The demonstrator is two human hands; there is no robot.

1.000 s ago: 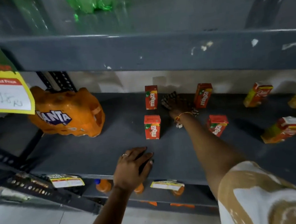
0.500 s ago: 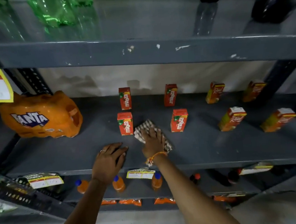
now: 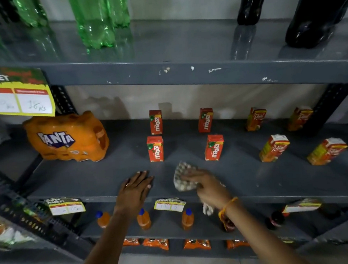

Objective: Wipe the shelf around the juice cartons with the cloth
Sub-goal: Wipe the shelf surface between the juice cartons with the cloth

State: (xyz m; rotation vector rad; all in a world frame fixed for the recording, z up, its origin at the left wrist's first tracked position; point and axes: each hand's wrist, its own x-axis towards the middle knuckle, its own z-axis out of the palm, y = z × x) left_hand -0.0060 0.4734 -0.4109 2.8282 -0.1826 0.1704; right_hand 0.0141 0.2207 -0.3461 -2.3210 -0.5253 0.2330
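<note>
Several small juice cartons stand on the grey metal shelf [image 3: 88, 178]: red Maaza cartons in two rows, such as the front left one [image 3: 155, 149] and the front right one [image 3: 214, 147], and orange-yellow Real cartons [image 3: 273, 148] further right. My right hand [image 3: 209, 187] presses a checked cloth [image 3: 182, 177] on the shelf near its front edge, below and between the two front Maaza cartons. Part of the cloth hangs under my wrist. My left hand [image 3: 135, 190] lies flat on the shelf's front edge, left of the cloth, holding nothing.
A shrink-wrapped Fanta pack [image 3: 66, 139] sits at the shelf's left. Green bottles [image 3: 98, 17] and dark bottles [image 3: 316, 7] stand on the shelf above. Small orange bottles [image 3: 143, 219] and price tags [image 3: 169, 205] are on the shelf below.
My right hand has drawn the cloth from the back between the Maaza cartons forward to the shelf's front edge. My left hand has stayed flat on the front edge.
</note>
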